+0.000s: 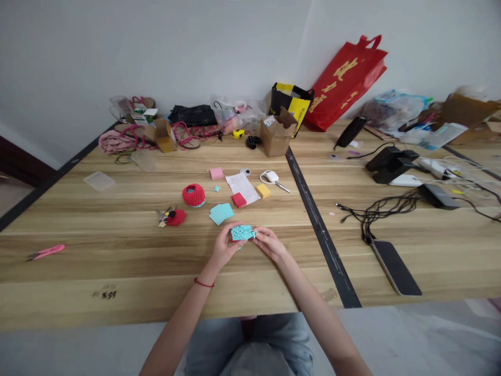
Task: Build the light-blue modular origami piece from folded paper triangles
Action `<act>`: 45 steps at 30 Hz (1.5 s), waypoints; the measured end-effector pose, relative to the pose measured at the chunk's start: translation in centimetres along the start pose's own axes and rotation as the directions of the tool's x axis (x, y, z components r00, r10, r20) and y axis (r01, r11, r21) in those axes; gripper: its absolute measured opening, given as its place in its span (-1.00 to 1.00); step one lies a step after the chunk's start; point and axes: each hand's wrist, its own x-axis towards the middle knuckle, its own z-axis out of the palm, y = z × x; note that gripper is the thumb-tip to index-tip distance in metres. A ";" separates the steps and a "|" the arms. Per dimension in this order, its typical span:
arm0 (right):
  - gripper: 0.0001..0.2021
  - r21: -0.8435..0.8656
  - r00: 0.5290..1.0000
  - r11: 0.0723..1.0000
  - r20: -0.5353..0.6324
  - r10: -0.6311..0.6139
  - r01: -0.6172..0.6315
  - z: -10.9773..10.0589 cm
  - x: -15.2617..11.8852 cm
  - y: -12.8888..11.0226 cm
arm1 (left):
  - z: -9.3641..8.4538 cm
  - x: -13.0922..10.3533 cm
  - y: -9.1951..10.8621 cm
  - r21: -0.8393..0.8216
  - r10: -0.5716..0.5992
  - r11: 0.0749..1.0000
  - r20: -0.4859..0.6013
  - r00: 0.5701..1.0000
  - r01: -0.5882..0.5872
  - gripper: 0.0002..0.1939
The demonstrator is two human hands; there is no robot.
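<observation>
Light-brown wood-grain tabletop [136, 271] looks pretty smooth, soft sheen on it. The spiky turquoise folded-paper piece [242, 232] is matt and super ridged, and the round red folded-paper bowl [193, 196] is just as bumpy. Flat turquoise paper squares [221, 213]: smooth, matt. Tall red bag [344, 86] is kinda glossy, brown cardboard box [274, 141] totally dull.

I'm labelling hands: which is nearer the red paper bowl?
Left. The left hand is in front and to the right of the red paper bowl; the right hand is farther right.
</observation>
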 end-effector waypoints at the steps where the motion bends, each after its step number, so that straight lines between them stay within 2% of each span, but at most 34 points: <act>1: -0.82 0.000 1.000 1.000 -0.001 0.000 0.000 0.0 0.0 0.0 | 0.0 0.0 0.0 0.015 0.012 1.000 0.001 1.000 -0.012 -0.51; 10: -0.81 0.019 1.000 1.000 -0.010 0.015 -0.015 0.1 -0.1 0.0 | -0.1 0.3 0.4 0.098 0.202 0.975 0.006 0.979 -0.202 -0.67; 21: -0.78 -0.018 1.000 1.000 -0.015 0.014 -0.014 0.1 -0.1 -0.1 | -0.1 0.4 0.2 0.112 0.293 0.949 0.048 0.955 -0.296 -0.73; 31: -0.80 -0.025 0.999 0.999 -0.018 0.032 -0.032 0.0 -0.1 0.1 | 0.3 0.3 0.3 0.093 0.288 0.953 0.017 0.958 -0.288 -0.76; 45: -0.81 -0.011 1.000 1.000 -0.023 0.019 -0.020 -0.1 0.0 0.3 | 0.4 0.2 -0.3 0.259 0.357 0.899 0.037 0.933 -0.354 -0.63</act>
